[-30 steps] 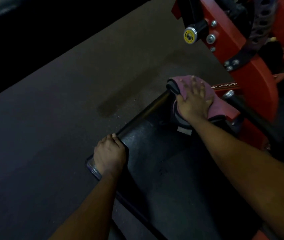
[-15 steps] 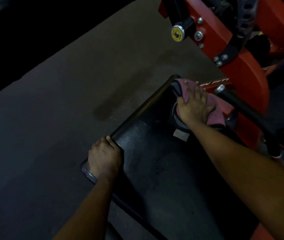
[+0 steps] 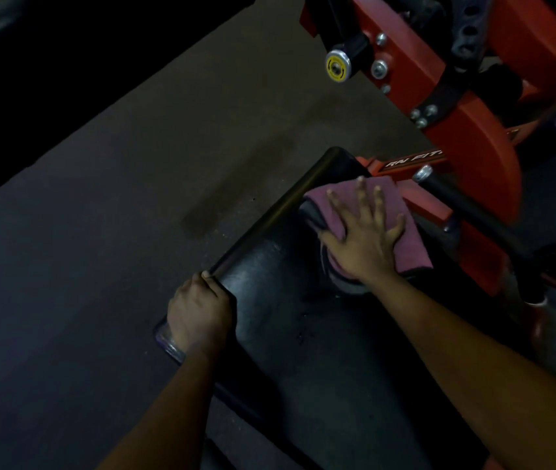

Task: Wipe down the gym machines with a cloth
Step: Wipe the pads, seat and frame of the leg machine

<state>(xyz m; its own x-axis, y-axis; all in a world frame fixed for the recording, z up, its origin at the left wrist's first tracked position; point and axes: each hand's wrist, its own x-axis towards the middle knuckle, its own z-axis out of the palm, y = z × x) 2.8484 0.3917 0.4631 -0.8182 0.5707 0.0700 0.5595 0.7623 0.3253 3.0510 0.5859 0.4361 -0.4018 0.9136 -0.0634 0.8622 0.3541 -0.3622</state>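
Dark rubber floor (image 3: 100, 249) surrounds a red machine frame (image 3: 473, 154) and its low black pad (image 3: 303, 334). At the pad's far end, close to the frame, the right hand (image 3: 364, 242) lies flat with fingers spread and straight, pressing the pink cloth (image 3: 408, 245) down, probably to scrub there. The left hand (image 3: 198, 313) has its fingers curled over the pad's left edge, gripping it, likely as a brace while leaning in. A clear object (image 3: 164, 337) shows under that wrist; dim light hides what it is. The pad's near end is cut off.
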